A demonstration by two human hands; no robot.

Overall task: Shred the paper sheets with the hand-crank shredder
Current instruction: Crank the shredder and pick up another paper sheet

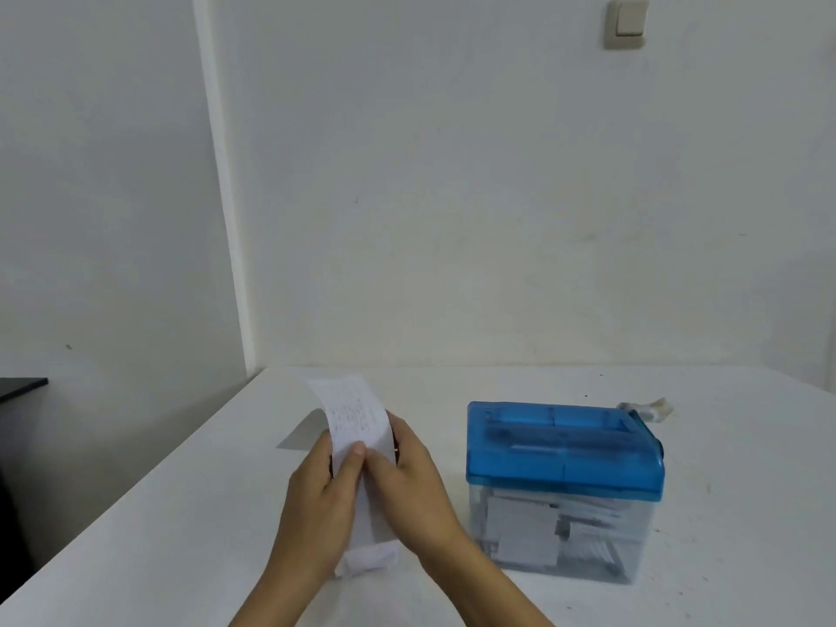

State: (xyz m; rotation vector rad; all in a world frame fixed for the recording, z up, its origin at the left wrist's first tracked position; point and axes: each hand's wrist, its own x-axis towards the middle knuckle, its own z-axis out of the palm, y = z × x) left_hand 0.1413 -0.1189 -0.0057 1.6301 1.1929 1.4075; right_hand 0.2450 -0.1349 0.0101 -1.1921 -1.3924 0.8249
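A narrow printed paper sheet (350, 411), like a long receipt, stands upright above the white table (158, 536), its top curling away from me. My left hand (323, 500) pinches its left edge with the thumb on the front. My right hand (409, 486) pinches the right edge beside it. The lower end of the strip hangs below my palms. To the right stands the hand-crank shredder (565, 450), with a translucent blue lid over a clear bin (561, 531) that holds paper scraps. Its pale crank handle (647, 407) sticks out at the back right corner.
The table meets a white wall at the back. Its left edge runs diagonally from the wall toward me. A dark surface (20, 386) sits lower at the far left. A light switch (626, 22) is high on the wall.
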